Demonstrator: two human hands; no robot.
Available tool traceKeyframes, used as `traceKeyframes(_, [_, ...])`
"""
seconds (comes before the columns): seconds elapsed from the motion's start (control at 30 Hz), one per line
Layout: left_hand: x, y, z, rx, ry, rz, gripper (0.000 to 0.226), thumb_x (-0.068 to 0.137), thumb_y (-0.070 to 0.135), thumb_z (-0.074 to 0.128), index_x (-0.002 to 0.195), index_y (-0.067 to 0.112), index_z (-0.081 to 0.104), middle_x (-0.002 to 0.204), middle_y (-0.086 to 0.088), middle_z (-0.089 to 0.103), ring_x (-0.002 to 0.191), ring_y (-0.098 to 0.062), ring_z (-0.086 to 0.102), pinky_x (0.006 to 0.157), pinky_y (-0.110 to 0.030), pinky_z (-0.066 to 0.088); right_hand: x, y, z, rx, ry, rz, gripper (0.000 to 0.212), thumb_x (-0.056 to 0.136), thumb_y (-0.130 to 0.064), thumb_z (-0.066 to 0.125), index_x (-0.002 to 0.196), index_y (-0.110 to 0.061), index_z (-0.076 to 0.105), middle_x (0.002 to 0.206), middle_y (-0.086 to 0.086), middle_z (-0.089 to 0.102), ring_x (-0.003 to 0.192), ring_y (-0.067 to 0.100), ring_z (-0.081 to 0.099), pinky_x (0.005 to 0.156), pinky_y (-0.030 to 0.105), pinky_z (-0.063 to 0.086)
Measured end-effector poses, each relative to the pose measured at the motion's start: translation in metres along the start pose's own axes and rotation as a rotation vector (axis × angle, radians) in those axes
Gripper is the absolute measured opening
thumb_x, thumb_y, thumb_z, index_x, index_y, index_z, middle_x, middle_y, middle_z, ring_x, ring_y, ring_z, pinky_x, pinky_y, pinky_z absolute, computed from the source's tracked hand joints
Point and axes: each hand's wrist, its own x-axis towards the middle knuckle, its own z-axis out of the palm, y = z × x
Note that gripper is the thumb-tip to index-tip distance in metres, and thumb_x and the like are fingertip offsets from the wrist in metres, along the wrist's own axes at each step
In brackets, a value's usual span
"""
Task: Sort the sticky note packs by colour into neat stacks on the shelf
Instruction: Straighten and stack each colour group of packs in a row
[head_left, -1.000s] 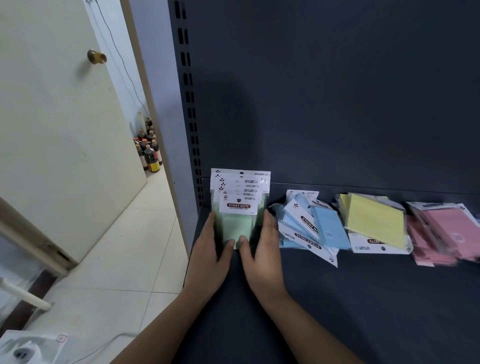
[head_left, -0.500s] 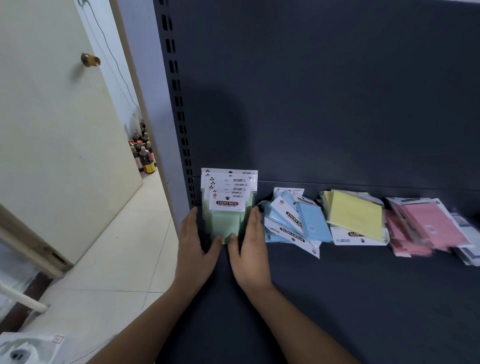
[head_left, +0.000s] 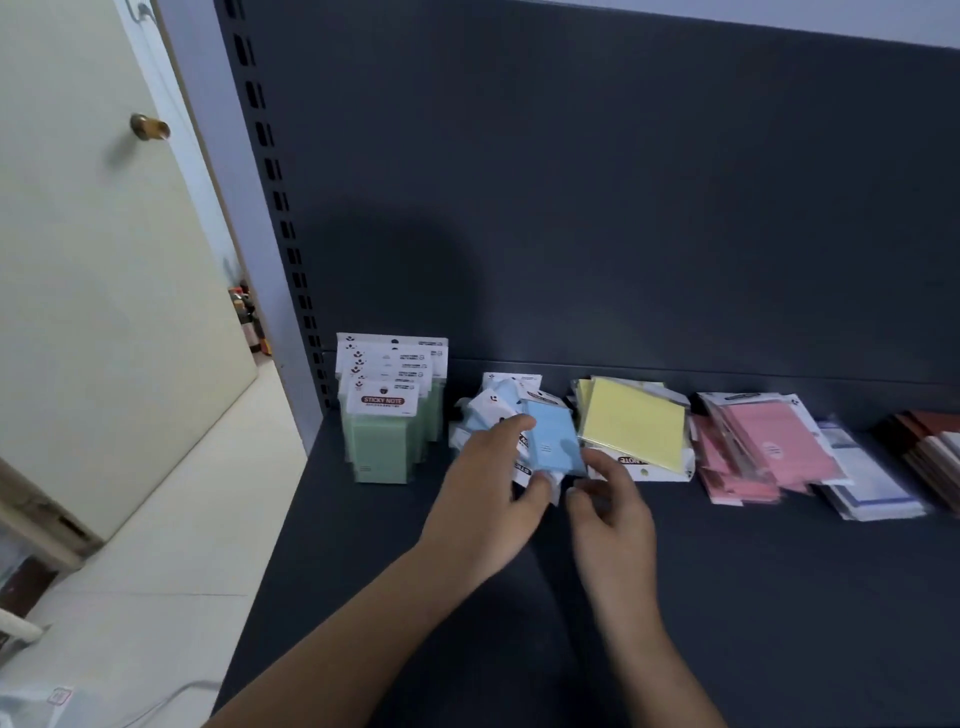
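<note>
A neat stack of green sticky note packs (head_left: 387, 418) stands at the left end of the dark shelf (head_left: 779, 597). To its right lies a loose heap of blue packs (head_left: 550, 439). My left hand (head_left: 493, 493) rests on the heap, thumb and fingers around the front blue packs. My right hand (head_left: 610, 512) is just right of it, fingertips touching the heap's front corner; what it grips is blurred. Yellow packs (head_left: 634, 426) and pink packs (head_left: 753, 449) lie further right.
White-and-blue packs (head_left: 867, 478) and dark red items (head_left: 930, 441) lie at the far right. The slotted upright (head_left: 275, 208) bounds the shelf on the left. Beyond it are a cream door (head_left: 104, 260), tiled floor and some bottles (head_left: 249, 322).
Both hands left the green stack and moved right to the blue heap. The left hand has taken hold of blue packs. The view shifted right, revealing more of the shelf.
</note>
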Motion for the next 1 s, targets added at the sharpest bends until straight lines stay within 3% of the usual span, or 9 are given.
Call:
traceKeyframes(0.13, [0.008,0.007,0.027,0.017,-0.15,-0.235,0.052,0.087,0.025,0.055,0.135,0.021,0.035,0.106,-0.008,0.058,0.099,-0.024,0.055,0.073,-0.027,0.038,0.009,0.014,-0.004,0.178,-0.149,0.232,0.036,0.087,0.0,0.05,0.118,-0.019,0.058,0.089,-0.004,0.068,0.087,0.013,0.064,0.082,0.03,0.05])
traceKeyframes(0.2, [0.01,0.009,0.033,-0.161,-0.089,-0.312,0.043,0.085,0.02,0.057,0.126,0.021,0.041,0.105,0.0,0.056,0.092,-0.018,0.055,0.071,-0.022,0.038,0.01,0.016,-0.005,0.304,-0.143,0.28,0.031,0.088,0.002,0.049,0.112,-0.013,0.061,0.099,0.006,0.069,0.09,0.018,0.065,0.083,0.032,0.051])
traceKeyframes(0.3, [0.01,0.012,0.037,-0.305,0.081,-0.317,0.02,0.085,0.019,0.062,0.102,0.022,0.053,0.091,0.013,0.055,0.072,0.001,0.05,0.063,-0.007,0.038,0.008,0.016,-0.007,0.45,-0.124,0.299,0.021,0.09,-0.002,0.053,0.105,-0.011,0.063,0.097,0.008,0.068,0.078,0.011,0.061,0.064,0.017,0.049])
traceKeyframes(0.4, [0.003,0.012,0.034,-0.309,0.214,-0.283,0.021,0.081,0.012,0.068,0.075,0.024,0.052,0.071,0.012,0.053,0.054,0.002,0.044,0.057,-0.008,0.037,0.004,0.017,-0.011,0.521,-0.12,0.321,0.012,0.09,-0.007,0.056,0.098,-0.014,0.06,0.087,0.002,0.063,0.075,0.01,0.058,0.069,0.021,0.048])
traceKeyframes(0.5, [-0.016,0.01,0.021,-0.376,0.188,-0.309,0.028,0.076,0.004,0.068,0.067,0.023,0.049,0.063,0.012,0.051,0.055,0.001,0.044,0.056,-0.01,0.037,-0.005,0.017,-0.013,0.577,-0.121,0.298,0.007,0.088,-0.006,0.058,0.094,-0.011,0.058,0.086,0.005,0.062,0.08,0.016,0.057,0.078,0.032,0.047])
traceKeyframes(0.6, [-0.045,-0.001,0.002,-0.526,0.106,-0.348,0.031,0.076,-0.007,0.064,0.07,0.017,0.046,0.072,0.002,0.057,0.065,-0.007,0.054,0.06,-0.018,0.043,-0.017,0.017,-0.01,0.591,-0.192,0.197,0.013,0.086,-0.001,0.058,0.09,-0.012,0.055,0.076,-0.006,0.066,0.072,0.007,0.062,0.065,0.023,0.053])
traceKeyframes(0.73, [-0.076,-0.022,-0.024,-0.654,0.073,-0.421,0.028,0.078,-0.012,0.063,0.091,0.012,0.052,0.09,-0.005,0.07,0.074,-0.014,0.066,0.062,-0.025,0.055,-0.036,0.017,0.009,0.435,-0.421,0.088,0.024,0.084,0.007,0.059,0.092,-0.014,0.053,0.082,-0.011,0.07,0.07,0.002,0.064,0.057,0.018,0.052])
traceKeyframes(0.87, [-0.093,-0.052,-0.044,-0.466,0.097,-0.516,0.021,0.083,-0.003,0.063,0.095,0.015,0.061,0.088,-0.01,0.07,0.082,-0.023,0.067,0.069,-0.032,0.057,-0.054,0.022,0.034,0.047,-0.588,-0.012,0.032,0.084,-0.004,0.064,0.101,-0.029,0.055,0.085,-0.017,0.066,0.069,0.0,0.06,0.064,0.021,0.053])
traceKeyframes(1.0, [-0.098,-0.078,-0.049,-0.096,0.058,-0.458,0.023,0.082,0.004,0.065,0.095,0.023,0.061,0.095,0.005,0.063,0.089,-0.017,0.06,0.072,-0.014,0.045,-0.062,0.031,0.057,-0.379,-0.544,-0.32,0.031,0.087,-0.02,0.062,0.117,-0.022,0.056,0.109,-0.014,0.05,0.1,0.002,0.044,0.086,0.007,0.034])
